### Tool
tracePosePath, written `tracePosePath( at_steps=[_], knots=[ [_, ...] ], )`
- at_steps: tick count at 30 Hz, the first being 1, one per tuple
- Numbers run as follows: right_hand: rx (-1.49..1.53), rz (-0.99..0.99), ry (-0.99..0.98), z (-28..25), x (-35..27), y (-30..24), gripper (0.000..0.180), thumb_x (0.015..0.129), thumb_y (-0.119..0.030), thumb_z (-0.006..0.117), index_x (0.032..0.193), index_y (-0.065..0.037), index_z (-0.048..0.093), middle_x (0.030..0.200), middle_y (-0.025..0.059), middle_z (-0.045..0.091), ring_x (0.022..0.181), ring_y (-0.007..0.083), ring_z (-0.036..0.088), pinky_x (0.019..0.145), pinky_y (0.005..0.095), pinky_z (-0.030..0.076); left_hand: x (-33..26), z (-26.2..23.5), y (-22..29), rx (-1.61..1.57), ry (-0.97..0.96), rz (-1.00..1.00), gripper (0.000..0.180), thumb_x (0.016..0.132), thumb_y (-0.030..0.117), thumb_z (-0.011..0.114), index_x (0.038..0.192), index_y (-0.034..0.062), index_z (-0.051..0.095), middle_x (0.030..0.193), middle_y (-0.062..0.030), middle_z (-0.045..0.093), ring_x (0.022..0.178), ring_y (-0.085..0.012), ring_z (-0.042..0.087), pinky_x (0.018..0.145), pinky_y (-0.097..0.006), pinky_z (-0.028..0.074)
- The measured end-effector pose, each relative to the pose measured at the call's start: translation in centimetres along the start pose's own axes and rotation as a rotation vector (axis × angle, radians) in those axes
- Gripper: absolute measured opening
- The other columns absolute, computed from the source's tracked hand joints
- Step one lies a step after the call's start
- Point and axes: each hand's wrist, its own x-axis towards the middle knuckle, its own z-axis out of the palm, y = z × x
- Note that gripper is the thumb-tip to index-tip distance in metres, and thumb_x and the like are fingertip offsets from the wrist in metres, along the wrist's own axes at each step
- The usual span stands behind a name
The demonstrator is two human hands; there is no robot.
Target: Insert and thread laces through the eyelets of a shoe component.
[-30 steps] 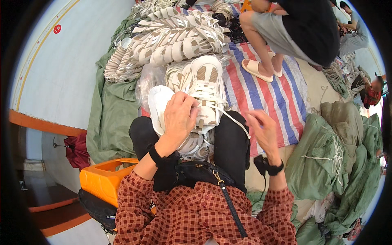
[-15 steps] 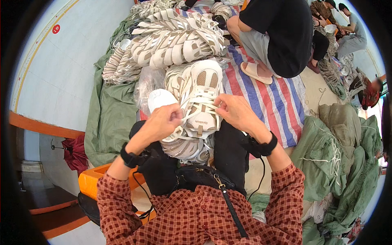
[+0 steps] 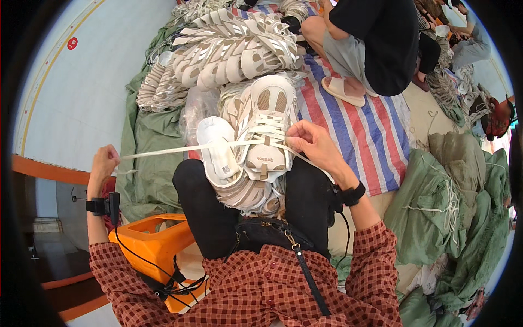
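Note:
A white and beige sneaker (image 3: 277,89) rests on the stack between my knees, its toe pointing away from me and its upper partly laced. My left hand (image 3: 105,162) is stretched far out to the left, fingers closed on the end of a cream shoelace (image 3: 173,150). The lace runs taut from there to the sneaker's eyelets. At the sneaker's right edge, my right hand (image 3: 314,143) pinches the lace, and a loose length trails below it. A white insole-like piece (image 3: 217,143) lies against the sneaker's left side.
Piled shoe uppers (image 3: 237,52) lie ahead on a striped sheet (image 3: 357,131). A person in black (image 3: 376,41) crouches at the upper right. Green sacks (image 3: 427,204) stand on the right, and an orange plastic stool (image 3: 158,240) is at my left.
My left hand has swung from beside the sneaker far out to the left, drawing the shoelace out straight. My right hand stays at the sneaker's right side.

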Motion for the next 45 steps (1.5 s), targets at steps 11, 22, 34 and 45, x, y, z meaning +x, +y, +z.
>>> tracePosePath(
  at_steps=[11,22,34,45],
  knots=[
    [-0.689,-0.289,0.318,3.8,-1.9,-2.8,0.007,0.087,-0.012,0.063,0.091,-0.006,0.063,0.084,0.0109,0.06,0.073,0.0321,0.063,0.062,0.041,0.048,-3.7,9.3,25.3,-0.551,0.244,0.509,0.007,0.079,0.006,0.066,0.085,0.005,0.066,0.084,-0.0104,0.061,0.079,-0.0274,0.061,0.071,-0.035,0.048],
    [-0.833,-0.352,0.216,3.5,-1.6,-2.8,0.011,0.082,-0.01,0.064,0.093,-0.007,0.063,0.089,0.012,0.057,0.082,0.0326,0.062,0.068,0.0414,0.05,-4.7,11.6,31.2,-0.354,0.258,0.565,0.013,0.073,0.009,0.071,0.083,0.0059,0.062,0.083,-0.0104,0.056,0.081,-0.0303,0.059,0.069,-0.04,0.047],
    [-0.689,-0.325,0.031,1.6,-0.3,-2.5,0.017,0.077,-0.009,0.068,0.089,-0.005,0.057,0.088,0.0086,0.054,0.076,0.023,0.058,0.066,0.035,0.047,-4.2,11.4,31.9,-0.34,0.203,0.599,0.015,0.071,0.008,0.07,0.079,0.0059,0.058,0.077,-0.0087,0.055,0.079,-0.0296,0.057,0.068,-0.041,0.041],
    [-1.102,-0.687,0.178,3.6,-1.2,-1.4,0.02,0.076,-0.008,0.061,0.095,-0.007,0.056,0.091,0.0091,0.054,0.078,0.0267,0.058,0.066,0.0391,0.047,-3.9,11.4,30.9,-0.042,0.537,0.947,0.011,0.074,0.009,0.059,0.085,0.008,0.058,0.074,-0.0046,0.05,0.071,-0.0236,0.053,0.068,-0.037,0.039]
  ],
)
